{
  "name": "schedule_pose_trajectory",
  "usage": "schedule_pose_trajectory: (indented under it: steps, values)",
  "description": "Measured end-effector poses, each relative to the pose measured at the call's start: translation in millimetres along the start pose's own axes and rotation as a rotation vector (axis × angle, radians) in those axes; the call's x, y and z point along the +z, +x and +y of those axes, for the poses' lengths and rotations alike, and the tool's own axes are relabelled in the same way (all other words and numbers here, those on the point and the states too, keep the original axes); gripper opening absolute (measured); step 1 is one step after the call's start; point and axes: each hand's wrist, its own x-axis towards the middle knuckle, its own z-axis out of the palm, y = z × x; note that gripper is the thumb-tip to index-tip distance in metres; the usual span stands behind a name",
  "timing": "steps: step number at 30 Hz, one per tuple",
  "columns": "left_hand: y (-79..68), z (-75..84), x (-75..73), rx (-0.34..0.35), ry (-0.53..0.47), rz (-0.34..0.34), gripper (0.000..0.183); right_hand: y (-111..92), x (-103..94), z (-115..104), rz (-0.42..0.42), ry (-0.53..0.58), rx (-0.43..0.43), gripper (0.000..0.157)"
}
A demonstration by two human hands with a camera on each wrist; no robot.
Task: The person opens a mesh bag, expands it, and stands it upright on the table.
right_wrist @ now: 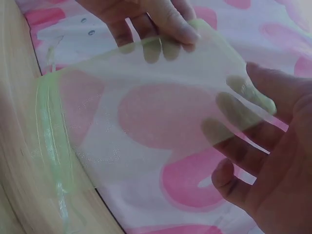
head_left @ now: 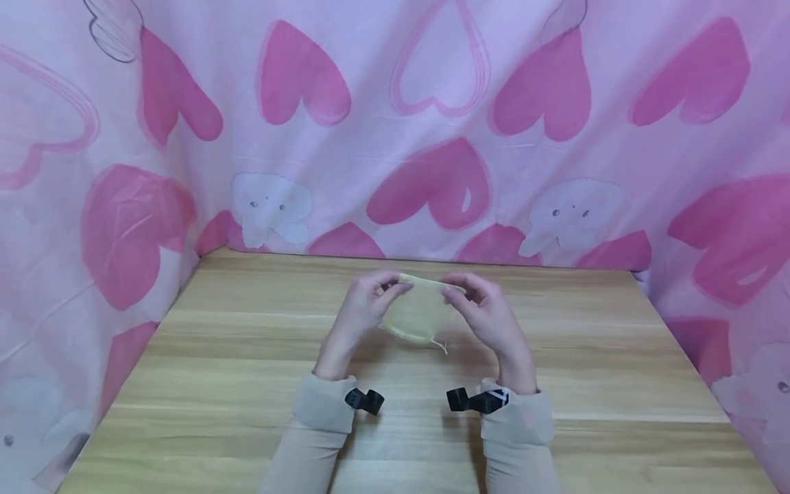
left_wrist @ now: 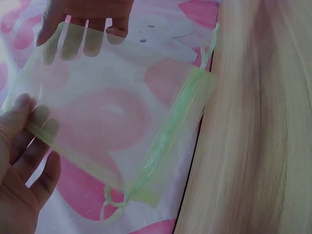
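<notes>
A sheer pale yellow-green organza drawstring bag [head_left: 421,310] hangs stretched between both hands above the table. My left hand [head_left: 363,305] pinches one upper corner between thumb and fingers. At the opposite corner, my right hand [head_left: 490,315] pinches the fabric, its fingers showing through the mesh in the right wrist view. The bag's closed edge is at the top; its ribbon-threaded band [left_wrist: 168,134] is at the lower end. Thin cord ends [left_wrist: 111,204] dangle from both sides of that band. The bag looks flat, with nothing visible inside.
Beneath the hands lies a wood-grain table [head_left: 234,384]. A pink curtain [head_left: 370,165] with hearts and white cartoon figures rises along its back and sides. Small black cameras [head_left: 364,401] are strapped to both light-coloured sleeves [head_left: 518,425].
</notes>
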Motion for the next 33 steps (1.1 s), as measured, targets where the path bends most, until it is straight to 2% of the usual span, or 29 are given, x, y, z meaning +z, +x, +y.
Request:
schedule_pose_trajectory:
  steps: [2, 5, 8, 10, 12, 16, 20, 23, 26, 30, 33]
  values:
    - [-0.1, 0.0, 1.1, 0.009, -0.001, 0.012, 0.008, 1.0, 2.6, 7.1, 0.028, -0.019, -0.015, 0.015]
    - [0.7, 1.2, 2.6, -0.004, -0.004, 0.075, 0.012, 3.8, 7.5, 17.2, 0.086, -0.022, -0.042, 0.007]
    - [1.5, 1.9, 4.1, -0.07, -0.007, 0.157, 0.02, 6.2, 12.0, 23.3, 0.142, -0.012, -0.074, 0.004]
    - [1.6, 2.5, 4.5, -0.133, -0.005, 0.184, 0.021, 7.3, 14.7, 23.6, 0.163, -0.01, -0.095, 0.005]
    - [1.2, 3.9, 4.8, -0.199, -0.008, 0.164, 0.027, 8.1, 16.8, 24.3, 0.172, -0.019, -0.112, 0.005]
    - [0.2, 10.8, 5.7, -0.317, -0.038, 0.057, 0.046, 8.8, 20.7, 24.0, 0.177, -0.067, -0.125, 0.006]
    - [0.0, 19.7, 9.6, -0.387, -0.102, -0.024, 0.056, 9.6, 24.7, 24.2, 0.174, -0.101, -0.157, 0.004]
    - [0.4, 23.9, 12.8, -0.408, -0.154, -0.06, 0.053, 10.8, 28.5, 23.9, 0.159, -0.122, -0.193, 0.004]
    - [1.4, 25.7, 13.9, -0.438, -0.2, -0.083, 0.043, 11.3, 31.8, 21.0, 0.124, -0.148, -0.195, 0.006]
    - [3.3, 25.5, 11.8, -0.498, -0.269, -0.111, 0.028, 8.4, 31.9, 3.1, 0.049, -0.146, -0.136, 0.006]
    - [4.7, 25.1, 8.9, -0.532, -0.307, -0.109, 0.023, 5.9, 29.3, -12.7, -0.018, -0.127, -0.077, 0.004]
